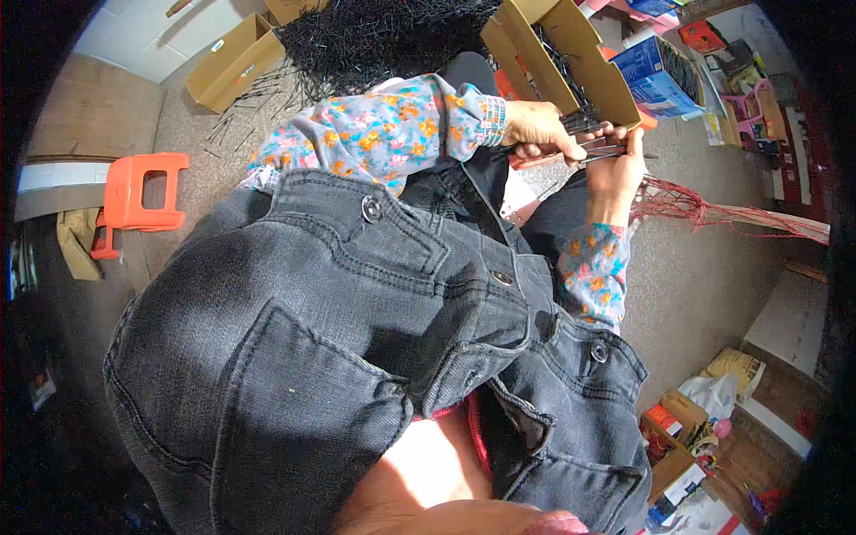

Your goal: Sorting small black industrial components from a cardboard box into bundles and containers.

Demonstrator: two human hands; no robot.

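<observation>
My left hand (540,132) comes in from the left in a flowered sleeve, its fingers pinched on thin dark rods (601,156). Beside it my right hand (615,174) is turned palm up, with its fingers curled about the same few rods. The two hands almost touch, just at the near end of a long open cardboard box (615,105). Inside that box lie more slim dark rods (571,76). Whether the rods are metal or plastic I cannot tell.
A large tangled heap of black rods (374,45) covers the floor ahead. Left of it stands another open cardboard box (234,67), with loose rods nearby. An orange plastic stool (143,192) is at far left. Red strands (687,205) stretch rightward; a blue box (658,76) stands beyond.
</observation>
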